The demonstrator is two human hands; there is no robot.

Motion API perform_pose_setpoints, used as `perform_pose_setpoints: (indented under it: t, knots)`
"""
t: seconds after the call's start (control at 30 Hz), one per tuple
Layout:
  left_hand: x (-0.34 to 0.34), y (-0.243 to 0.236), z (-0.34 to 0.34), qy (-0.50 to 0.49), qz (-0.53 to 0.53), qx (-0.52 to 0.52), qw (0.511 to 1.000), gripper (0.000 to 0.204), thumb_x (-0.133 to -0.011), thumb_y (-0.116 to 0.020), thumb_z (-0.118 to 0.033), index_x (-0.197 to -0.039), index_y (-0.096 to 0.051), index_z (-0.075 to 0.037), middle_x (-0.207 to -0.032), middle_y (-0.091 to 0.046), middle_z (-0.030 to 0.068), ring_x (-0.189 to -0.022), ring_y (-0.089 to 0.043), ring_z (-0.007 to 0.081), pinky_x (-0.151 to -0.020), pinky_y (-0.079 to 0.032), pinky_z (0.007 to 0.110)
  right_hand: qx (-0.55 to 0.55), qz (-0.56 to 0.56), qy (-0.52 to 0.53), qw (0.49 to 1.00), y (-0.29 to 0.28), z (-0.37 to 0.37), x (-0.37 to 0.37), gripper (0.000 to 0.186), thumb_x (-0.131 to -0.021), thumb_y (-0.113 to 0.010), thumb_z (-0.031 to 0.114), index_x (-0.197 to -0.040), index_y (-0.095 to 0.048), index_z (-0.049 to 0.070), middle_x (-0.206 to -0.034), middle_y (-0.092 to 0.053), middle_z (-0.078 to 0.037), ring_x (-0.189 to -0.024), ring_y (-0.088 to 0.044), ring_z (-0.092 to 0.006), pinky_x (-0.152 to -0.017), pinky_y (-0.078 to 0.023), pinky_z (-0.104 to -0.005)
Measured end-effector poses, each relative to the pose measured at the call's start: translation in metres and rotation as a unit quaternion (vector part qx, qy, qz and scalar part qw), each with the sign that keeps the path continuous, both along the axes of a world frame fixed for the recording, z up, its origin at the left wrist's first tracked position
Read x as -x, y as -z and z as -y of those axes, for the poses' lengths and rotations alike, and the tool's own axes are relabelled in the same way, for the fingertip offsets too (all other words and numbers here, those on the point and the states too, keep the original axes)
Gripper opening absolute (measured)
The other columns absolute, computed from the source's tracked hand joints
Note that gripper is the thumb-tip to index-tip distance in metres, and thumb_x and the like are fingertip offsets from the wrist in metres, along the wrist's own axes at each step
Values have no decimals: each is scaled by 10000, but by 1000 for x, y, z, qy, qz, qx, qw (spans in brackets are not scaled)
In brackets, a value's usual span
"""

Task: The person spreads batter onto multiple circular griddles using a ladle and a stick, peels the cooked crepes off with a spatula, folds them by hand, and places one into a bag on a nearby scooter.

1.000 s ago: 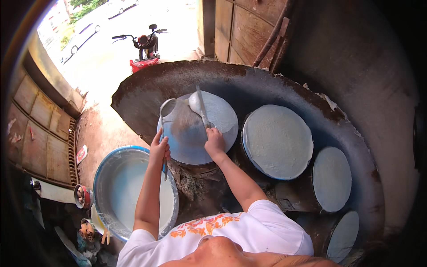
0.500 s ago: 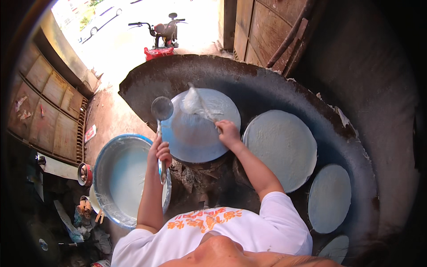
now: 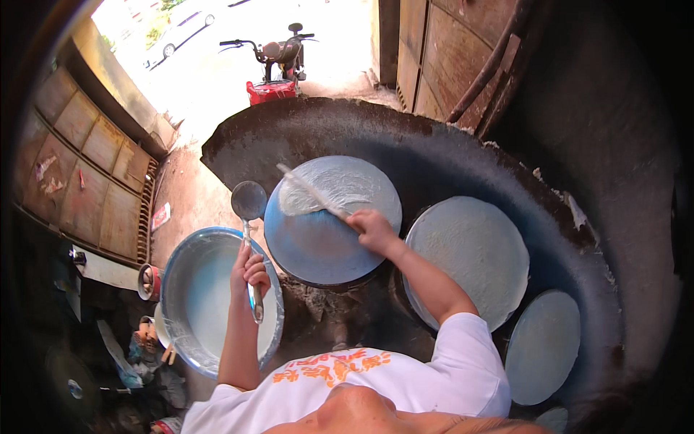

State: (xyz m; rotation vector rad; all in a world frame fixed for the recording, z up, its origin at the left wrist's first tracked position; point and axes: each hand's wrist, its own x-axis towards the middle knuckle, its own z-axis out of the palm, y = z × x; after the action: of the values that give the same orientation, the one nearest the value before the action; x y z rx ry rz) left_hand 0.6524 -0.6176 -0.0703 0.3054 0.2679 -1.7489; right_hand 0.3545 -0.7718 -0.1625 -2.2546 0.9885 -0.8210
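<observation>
My left hand (image 3: 250,273) is wrapped round the handle of a metal ladle (image 3: 249,200), its bowl raised between the batter tub and the nearest griddle. Below that hand stands a big blue-rimmed tub (image 3: 219,237) of pale, milky batter (image 3: 206,296). In my right hand (image 3: 373,230) is a flat wooden spreader stick (image 3: 312,189), lying slantwise over a round griddle (image 3: 318,253). Wet white batter (image 3: 354,181) coats the far part of this griddle in streaks; its near part shows bare grey-blue metal.
Right of it, a second round griddle (image 3: 470,260) carries a full pale sheet, and a third (image 3: 543,347) stands farther right. A curved metal shield (image 3: 311,123) walls the far side. Beyond are a scooter (image 3: 278,61) and rusty doors (image 3: 94,173). A red can (image 3: 150,282) stands left of the tub.
My right hand has drawn the stick across, and the batter now covers a wider patch of the griddle's far part. The ladle has shifted slightly left relative to the griddle.
</observation>
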Motion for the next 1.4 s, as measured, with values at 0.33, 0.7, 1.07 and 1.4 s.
perform_pose_setpoints:
  t: [0.33,0.7,1.07,1.4]
  knots:
    - [-16,-8,-5,19,-68,26,997,458,-1010,-350,-397,-640,-348,-126,-489,-301,-42,-378,-343,78,-382,-326,229,44,21,214,976,20,-119,7,333,-671,-532,-74,-954,-666,40,-982,-650,-83,-859,-578,-307,-800,-489,-369]
    - [-44,0,-4,-56,31,-32,997,415,-1006,-409,-342,-656,-397,-119,-505,-332,-44,-393,-371,59,-380,-339,207,34,25,15,999,0,16,-11,283,-702,-559,-19,-942,-680,70,-1025,-644,-89,-953,-587,-308,-825,-476,-389]
    - [0,6,-16,-48,252,-105,961,353,-1013,-394,-184,-1339,-416,-315,-582,-264,-50,-413,-263,34,-337,-255,179,-57,102,-132,984,14,31,24,407,-591,-628,-42,-979,-697,60,-923,-673,-94,-793,-628,-215,-697,-501,-304]
    - [49,20,-49,69,519,-97,847,576,-951,-470,-97,-1461,-243,-239,-552,-271,-38,-380,-272,68,-351,-262,237,-61,65,-95,991,10,-26,49,358,-626,-567,-75,-947,-660,55,-923,-658,-121,-920,-620,-311,-858,-470,-332]
